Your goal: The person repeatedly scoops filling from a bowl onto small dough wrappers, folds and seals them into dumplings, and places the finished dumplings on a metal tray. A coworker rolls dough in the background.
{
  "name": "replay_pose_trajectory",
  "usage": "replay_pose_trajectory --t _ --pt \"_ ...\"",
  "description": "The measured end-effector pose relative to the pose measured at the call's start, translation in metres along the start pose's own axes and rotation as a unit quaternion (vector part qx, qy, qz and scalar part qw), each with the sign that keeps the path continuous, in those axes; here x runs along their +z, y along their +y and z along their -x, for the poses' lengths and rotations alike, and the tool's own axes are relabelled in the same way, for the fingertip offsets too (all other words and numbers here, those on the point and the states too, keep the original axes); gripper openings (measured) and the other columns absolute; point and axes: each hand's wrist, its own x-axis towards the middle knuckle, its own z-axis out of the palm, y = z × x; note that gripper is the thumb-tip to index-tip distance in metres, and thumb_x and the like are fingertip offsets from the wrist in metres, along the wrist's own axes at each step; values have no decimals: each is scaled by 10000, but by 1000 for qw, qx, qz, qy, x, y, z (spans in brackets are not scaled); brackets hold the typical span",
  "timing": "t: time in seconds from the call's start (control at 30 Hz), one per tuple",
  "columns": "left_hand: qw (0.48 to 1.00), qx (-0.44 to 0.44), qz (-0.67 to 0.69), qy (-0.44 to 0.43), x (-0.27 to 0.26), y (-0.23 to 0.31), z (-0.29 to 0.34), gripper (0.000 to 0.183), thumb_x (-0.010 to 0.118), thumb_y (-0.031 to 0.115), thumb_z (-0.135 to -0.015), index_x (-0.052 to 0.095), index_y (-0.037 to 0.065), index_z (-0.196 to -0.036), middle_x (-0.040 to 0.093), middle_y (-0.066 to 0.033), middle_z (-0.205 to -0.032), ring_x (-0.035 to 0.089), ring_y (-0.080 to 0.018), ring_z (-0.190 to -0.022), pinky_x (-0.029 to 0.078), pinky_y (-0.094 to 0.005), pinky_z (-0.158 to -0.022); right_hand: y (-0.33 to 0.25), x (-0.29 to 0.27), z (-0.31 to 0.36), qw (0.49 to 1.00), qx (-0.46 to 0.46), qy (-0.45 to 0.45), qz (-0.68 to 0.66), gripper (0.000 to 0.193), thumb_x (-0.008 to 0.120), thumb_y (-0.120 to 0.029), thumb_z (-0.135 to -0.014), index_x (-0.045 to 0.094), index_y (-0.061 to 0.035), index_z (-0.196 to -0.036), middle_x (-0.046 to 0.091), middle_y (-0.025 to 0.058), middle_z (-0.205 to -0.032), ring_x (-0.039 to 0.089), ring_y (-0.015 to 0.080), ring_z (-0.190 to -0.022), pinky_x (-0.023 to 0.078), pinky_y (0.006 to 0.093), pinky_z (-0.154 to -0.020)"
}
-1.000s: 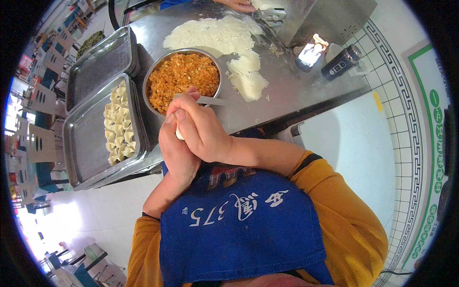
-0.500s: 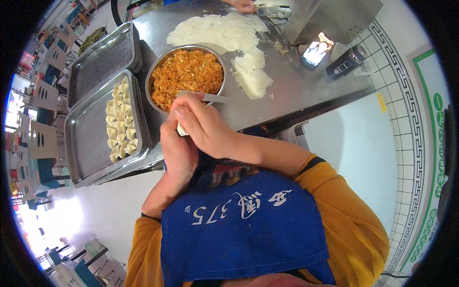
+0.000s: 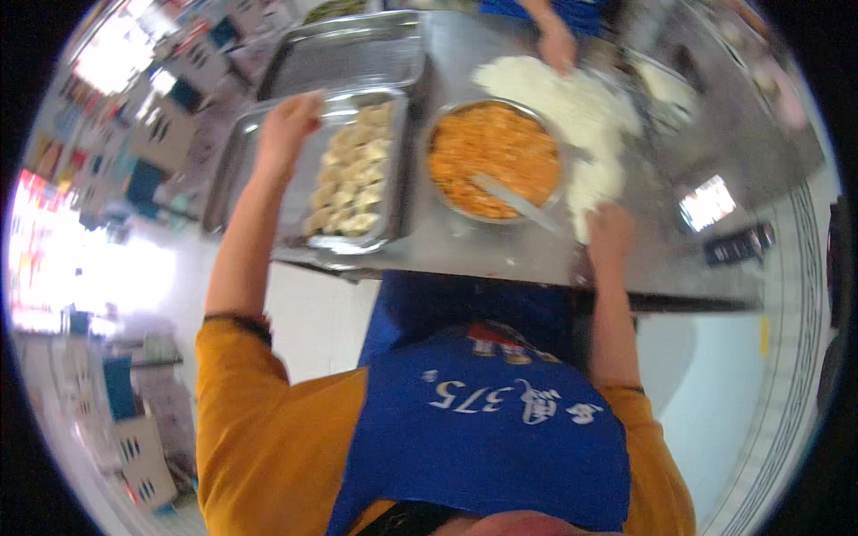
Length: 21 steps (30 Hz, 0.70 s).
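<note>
My left hand [image 3: 290, 129] is raised over the left part of a metal tray [image 3: 234, 179]. Its fingers are curled closed, and blur hides anything in them. Rows of pale folded dumplings [image 3: 353, 174] fill the tray's right side. My right hand [image 3: 611, 234] reaches down, fingers curled, to the near end of a floury spread of thin white dough wrappers [image 3: 597, 147]; what its fingertips grip is hidden. Between my hands stands a steel bowl [image 3: 435, 189] of orange chopped filling [image 3: 492, 152]. A flat metal spatula [image 3: 518, 204] rests in it, its handle over the near rim.
Another metal tray [image 3: 344, 55] lies behind the first. Across the steel table [image 3: 447, 243], a co-worker's hand [image 3: 557, 46] touches the far edge of the dough. A lit phone [image 3: 707, 205] and a dark cylinder [image 3: 740, 244] lie at the right. Chairs stand beyond the table's left side.
My hands were together in front of the bowl, around a piece of white dough. They have parted: left over the tray, right to the wrappers. The whole view has also turned.
</note>
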Motion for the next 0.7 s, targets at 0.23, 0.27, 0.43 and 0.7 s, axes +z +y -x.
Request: replay_pose_trajectory --t 0.23,0.27,0.43,0.7 --pt "955 36 -295 -27 20 -44 -54 389 627 408 -979 755 51 -1065 751 -129 -915 695 -243 -799 535 -392 -754 3 -16 -9 999 -13 -34 -18 167 682 -177 -905 720 -40 -992 683 144 -1039 611 366 -990 482 481 -877" --pt "941 49 -331 -39 23 -48 -56 367 632 399 -973 757 66 -1063 750 -141 -924 701 -274 -811 536 -401 -763 4 -18 -9 999 -15 -41 -16 160 675 -168 -904 724 -43 -991 686 148 -1031 616 370 -980 486 484 -869" --pt "942 81 -326 -28 35 -71 -52 298 649 340 -927 750 74 -1014 729 -178 -901 702 -352 -819 535 -440 -759 2 -20 -2 999 -26 -37 -4 151 587 -85 -891 725 -54 -942 682 184 -963 648 399 -901 513 507 -809" --pt "867 148 -463 -111 25 -40 -56 295 642 291 -950 734 15 -999 686 -212 -938 681 -341 -906 521 -420 -785 -8 -31 -12 983 104 106 -108 163 567 -129 -923 625 20 -890 644 186 -916 640 358 -892 522 458 -780"
